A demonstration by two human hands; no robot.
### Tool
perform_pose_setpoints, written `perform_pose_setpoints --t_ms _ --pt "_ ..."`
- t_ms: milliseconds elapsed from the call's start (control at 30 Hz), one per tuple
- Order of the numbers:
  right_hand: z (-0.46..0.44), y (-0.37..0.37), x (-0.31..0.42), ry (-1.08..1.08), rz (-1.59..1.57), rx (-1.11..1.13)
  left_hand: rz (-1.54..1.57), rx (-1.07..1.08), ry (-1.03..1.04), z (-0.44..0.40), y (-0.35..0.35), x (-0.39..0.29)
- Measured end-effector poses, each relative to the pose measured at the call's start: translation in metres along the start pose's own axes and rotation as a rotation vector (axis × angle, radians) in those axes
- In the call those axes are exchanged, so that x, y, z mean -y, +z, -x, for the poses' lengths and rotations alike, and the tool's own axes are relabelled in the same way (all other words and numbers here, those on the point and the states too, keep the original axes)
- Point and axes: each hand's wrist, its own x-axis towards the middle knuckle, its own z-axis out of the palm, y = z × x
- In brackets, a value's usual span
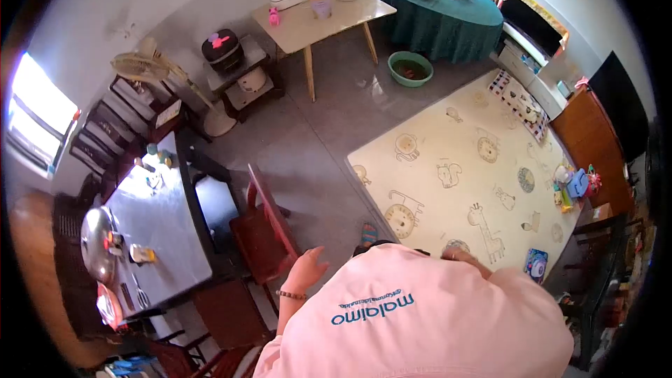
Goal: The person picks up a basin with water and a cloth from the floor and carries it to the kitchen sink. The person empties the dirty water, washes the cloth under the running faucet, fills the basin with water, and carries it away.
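Note:
My left hand (306, 270), with a beaded bracelet at its wrist, is held out with its fingers apart and nothing in it, beside a dark red wooden chair (262, 234). Over the near edge of the cream play mat (448, 175), my right hand (458, 255) shows only in part beyond the pink shirt (434, 308); its fingers are too small and hidden to make out. A foot in striped footwear (369, 234) appears at the mat's corner.
At the left stands a dark table (164, 238) with a lidded pan (96, 245). Farther back are a fan (219, 122), a light table (343, 17), a green basin (411, 69) and a round table under green cloth (437, 24). Toys (577, 183) lie at the mat's right edge.

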Motion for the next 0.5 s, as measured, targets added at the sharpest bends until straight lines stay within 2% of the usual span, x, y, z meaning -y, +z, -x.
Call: perform_pose_setpoints --t_ms 67,100,133,167,200,267,300,333,367,500 --pt "0.040 -0.125 0.058 -0.185 0.147 -0.038 -0.009 0.027 -0.067 -0.029 -0.031 -0.016" --pt "0.001 -0.143 0.059 -0.326 0.287 -0.077 0.026 -0.039 -0.061 -0.045 -0.036 -0.007" --pt "-0.013 -0.168 0.075 -0.295 0.181 -0.218 0.068 -0.099 -0.059 -0.058 -0.044 -0.007" --pt "-0.030 -0.198 0.091 -0.300 0.164 -0.194 0.012 -0.138 -0.046 -0.070 -0.053 -0.008" --pt "-0.084 -0.201 0.088 -0.471 0.096 -0.222 -0.003 -0.144 -0.042 -0.083 -0.058 -0.004" --pt "-0.017 -0.303 0.172 -0.315 -0.231 -0.362 0.107 -0.110 -0.101 -0.108 -0.068 0.003" --pt "-0.025 -0.326 0.194 -0.328 -0.218 -0.375 0.144 -0.086 -0.091 -0.122 -0.065 0.017" --pt "-0.034 -0.344 0.211 -0.385 -0.269 -0.356 0.179 -0.060 -0.080 -0.138 -0.070 0.020" --pt "-0.046 -0.360 0.222 -0.439 -0.322 -0.334 0.068 -0.033 -0.093 -0.151 -0.075 0.023" --pt "-0.104 -0.401 0.239 -0.480 -0.307 -0.347 0.119 0.047 -0.105 -0.218 -0.107 0.045"
